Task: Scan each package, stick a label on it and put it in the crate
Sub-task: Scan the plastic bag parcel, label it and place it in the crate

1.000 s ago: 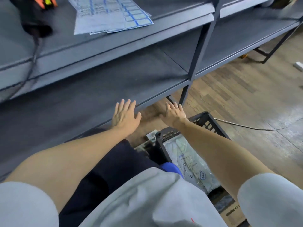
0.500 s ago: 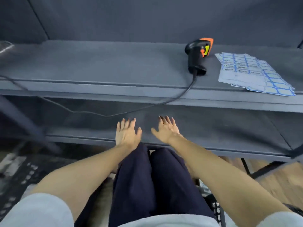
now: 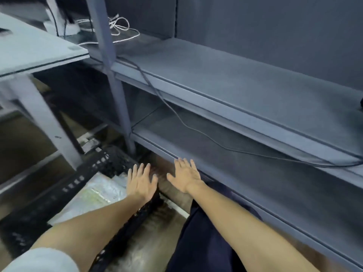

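A black slotted crate (image 3: 64, 190) stands on the floor at the lower left, with pale plastic-wrapped packages (image 3: 98, 193) lying inside it. My left hand (image 3: 141, 182) is stretched out flat with spread fingers above the crate's right rim, holding nothing. To its right, my right hand (image 3: 185, 175) is also flat and empty, its fingertips near the front edge of the lower grey shelf (image 3: 245, 173). The scanner and label sheet are out of view; only the scanner's black cable (image 3: 176, 116) trails across the shelves.
A grey upright post (image 3: 115, 89) stands behind the crate. The upper shelf (image 3: 235, 83) runs to the right. A grey table (image 3: 35, 54) with its leg (image 3: 45, 122) is at left. White cables (image 3: 117, 30) lie at the back. My dark-trousered knee (image 3: 208, 232) is at bottom.
The view has swung left, from the right-hand crate past the scanner and labels to this left-hand crate. Both hands stay flat and empty, now hovering over the crate's right rim.
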Demonstrator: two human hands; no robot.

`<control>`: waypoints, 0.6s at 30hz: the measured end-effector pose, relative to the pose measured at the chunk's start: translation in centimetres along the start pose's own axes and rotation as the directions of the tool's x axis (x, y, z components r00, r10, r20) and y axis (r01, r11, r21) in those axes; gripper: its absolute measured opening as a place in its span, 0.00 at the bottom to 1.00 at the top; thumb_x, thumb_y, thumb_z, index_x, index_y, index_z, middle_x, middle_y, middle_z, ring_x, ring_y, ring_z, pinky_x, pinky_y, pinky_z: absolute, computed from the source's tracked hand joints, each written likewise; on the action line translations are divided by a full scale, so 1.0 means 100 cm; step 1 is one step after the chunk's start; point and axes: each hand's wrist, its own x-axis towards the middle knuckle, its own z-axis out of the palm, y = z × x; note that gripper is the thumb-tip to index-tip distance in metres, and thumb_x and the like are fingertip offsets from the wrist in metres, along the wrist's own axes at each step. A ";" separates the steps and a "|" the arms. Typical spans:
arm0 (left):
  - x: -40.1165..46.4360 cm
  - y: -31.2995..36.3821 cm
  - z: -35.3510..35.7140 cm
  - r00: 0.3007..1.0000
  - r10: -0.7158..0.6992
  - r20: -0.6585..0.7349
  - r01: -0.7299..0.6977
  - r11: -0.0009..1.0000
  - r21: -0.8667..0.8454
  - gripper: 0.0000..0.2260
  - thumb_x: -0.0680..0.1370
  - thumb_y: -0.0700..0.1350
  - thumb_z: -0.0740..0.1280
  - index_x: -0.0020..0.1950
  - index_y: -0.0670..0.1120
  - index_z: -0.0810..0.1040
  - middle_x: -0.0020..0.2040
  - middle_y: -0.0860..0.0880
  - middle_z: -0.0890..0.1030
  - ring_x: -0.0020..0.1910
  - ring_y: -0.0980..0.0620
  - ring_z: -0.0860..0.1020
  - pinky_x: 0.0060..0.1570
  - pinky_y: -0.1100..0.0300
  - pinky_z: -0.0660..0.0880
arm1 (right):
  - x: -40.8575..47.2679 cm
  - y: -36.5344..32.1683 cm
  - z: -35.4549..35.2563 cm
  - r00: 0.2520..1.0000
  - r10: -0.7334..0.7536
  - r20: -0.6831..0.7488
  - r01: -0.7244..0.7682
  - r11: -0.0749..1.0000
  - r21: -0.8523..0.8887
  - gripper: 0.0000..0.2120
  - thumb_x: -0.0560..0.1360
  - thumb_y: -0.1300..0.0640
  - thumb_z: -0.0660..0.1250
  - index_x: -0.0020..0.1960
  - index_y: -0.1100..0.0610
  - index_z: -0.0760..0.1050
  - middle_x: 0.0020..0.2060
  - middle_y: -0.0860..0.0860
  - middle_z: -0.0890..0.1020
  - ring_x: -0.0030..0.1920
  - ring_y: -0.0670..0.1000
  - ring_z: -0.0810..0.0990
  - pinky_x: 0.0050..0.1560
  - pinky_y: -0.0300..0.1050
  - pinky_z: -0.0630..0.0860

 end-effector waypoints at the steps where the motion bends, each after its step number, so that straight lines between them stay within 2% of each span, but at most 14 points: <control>1: -0.001 -0.013 0.004 0.999 -0.028 0.015 0.029 1.000 -0.004 0.26 0.82 0.55 0.51 0.79 0.48 0.54 0.79 0.47 0.55 0.78 0.47 0.48 0.75 0.51 0.42 | 0.006 -0.011 0.005 1.000 -0.021 0.016 0.021 1.000 -0.006 0.34 0.81 0.41 0.50 0.78 0.60 0.48 0.78 0.55 0.53 0.78 0.55 0.48 0.77 0.53 0.41; 6: -0.018 -0.076 0.031 0.980 -0.187 0.069 0.189 0.981 -0.030 0.26 0.82 0.55 0.50 0.78 0.47 0.54 0.78 0.46 0.56 0.77 0.45 0.50 0.75 0.50 0.44 | 0.029 -0.058 0.036 0.988 -0.100 0.116 0.102 0.995 -0.011 0.33 0.81 0.42 0.50 0.79 0.60 0.48 0.78 0.55 0.52 0.78 0.54 0.48 0.77 0.52 0.41; 10: -0.032 -0.120 0.052 0.935 -0.332 0.126 0.346 0.932 -0.112 0.26 0.82 0.55 0.50 0.78 0.48 0.54 0.78 0.45 0.56 0.77 0.44 0.49 0.75 0.49 0.44 | 0.041 -0.092 0.065 0.972 -0.155 0.178 0.164 0.986 -0.036 0.32 0.81 0.43 0.51 0.78 0.59 0.50 0.78 0.54 0.54 0.78 0.54 0.49 0.77 0.52 0.41; 15: -0.043 -0.167 0.072 0.850 -0.496 0.178 0.524 0.832 -0.184 0.25 0.82 0.54 0.52 0.77 0.47 0.58 0.77 0.45 0.59 0.76 0.44 0.54 0.74 0.49 0.47 | 0.051 -0.127 0.095 0.946 -0.222 0.236 0.241 0.969 -0.056 0.31 0.81 0.43 0.52 0.77 0.59 0.53 0.76 0.54 0.58 0.76 0.54 0.53 0.76 0.50 0.43; 18: -0.048 -0.192 0.086 0.786 -0.585 0.201 0.618 0.745 -0.249 0.25 0.81 0.53 0.54 0.75 0.44 0.62 0.74 0.43 0.65 0.73 0.42 0.61 0.72 0.48 0.55 | 0.054 -0.144 0.112 0.931 -0.242 0.273 0.264 0.963 -0.047 0.31 0.81 0.44 0.52 0.77 0.60 0.53 0.76 0.55 0.58 0.76 0.55 0.53 0.76 0.50 0.44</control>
